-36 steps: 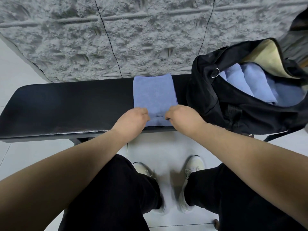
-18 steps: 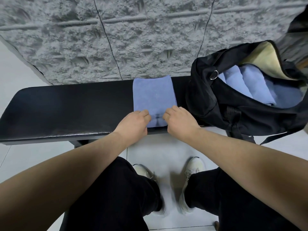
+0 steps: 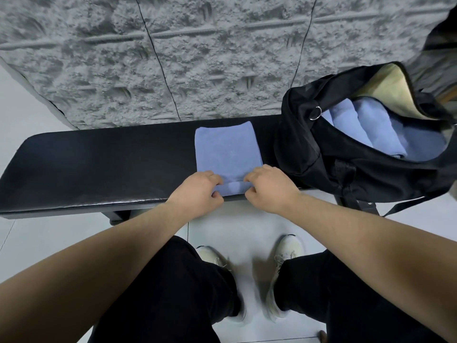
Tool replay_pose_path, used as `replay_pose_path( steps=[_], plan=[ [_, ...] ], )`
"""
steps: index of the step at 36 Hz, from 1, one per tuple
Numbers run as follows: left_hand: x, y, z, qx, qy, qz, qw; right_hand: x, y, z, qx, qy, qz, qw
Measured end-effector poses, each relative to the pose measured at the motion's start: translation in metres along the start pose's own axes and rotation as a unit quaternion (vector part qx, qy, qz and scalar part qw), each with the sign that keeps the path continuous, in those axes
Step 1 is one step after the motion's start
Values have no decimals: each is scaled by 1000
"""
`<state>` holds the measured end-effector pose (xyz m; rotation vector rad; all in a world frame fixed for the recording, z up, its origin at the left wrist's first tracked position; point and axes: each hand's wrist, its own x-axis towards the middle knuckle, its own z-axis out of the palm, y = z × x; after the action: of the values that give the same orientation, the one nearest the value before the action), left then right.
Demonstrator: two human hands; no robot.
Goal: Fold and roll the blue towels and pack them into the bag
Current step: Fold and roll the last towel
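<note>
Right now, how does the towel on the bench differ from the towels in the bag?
The towel on the bench lies flat, only its near edge rolled; the towels in the bag are fully rolled. Both hands, left and right, pinch the first; nothing touches the others. All are blue.

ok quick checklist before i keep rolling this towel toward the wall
1. Both hands on the near edge: ok. The left hand and right hand each pinch the rolled lip of the blue towel.
2. Roll started evenly: ok, the lip looks level between the hands.
3. Towel flat ahead of the roll: ok, no visible wrinkles.
4. Towel fully on the bench: ok, its far edge stops short of the wall.
5. Bag open for packing: ok, mouth gapes, with rolled towels inside.
6. Room left in the bag: cannot tell.
</note>
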<state>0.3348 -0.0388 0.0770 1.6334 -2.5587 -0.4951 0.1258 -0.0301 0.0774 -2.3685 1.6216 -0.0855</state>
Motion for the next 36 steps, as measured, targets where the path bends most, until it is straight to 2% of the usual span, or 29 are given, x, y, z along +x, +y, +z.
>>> replay_pose_path(
  steps=[5, 11, 16, 18, 21, 25, 30, 36],
  plan=[
    [1, -1, -3, -58, 6, -19, 998, 1, 5, -6, 118, -12, 47, 992],
    [0, -4, -3, -55, 6, -17, 998, 5, 15, -10, 192, -23, 72, 979],
    [1, -6, -4, -27, 35, -13, 999, 8, 15, -4, 100, 20, 26, 994],
    [3, -9, -2, 14, 52, -4, 999, 9, 14, -4, 84, 36, 19, 996],
    [3, -8, -2, 15, 63, 12, 998, 10, 13, -5, 69, 56, -10, 996],
    [2, -3, -5, 43, 95, 34, 994, 11, 8, -4, -4, 73, -60, 996],
    [5, 3, -6, 60, 78, 3, 995, 8, 6, 1, -67, 87, -96, 989],
    [5, -1, -6, 70, 70, 22, 995, -3, 2, 4, -108, 94, -113, 983]
  ],
)
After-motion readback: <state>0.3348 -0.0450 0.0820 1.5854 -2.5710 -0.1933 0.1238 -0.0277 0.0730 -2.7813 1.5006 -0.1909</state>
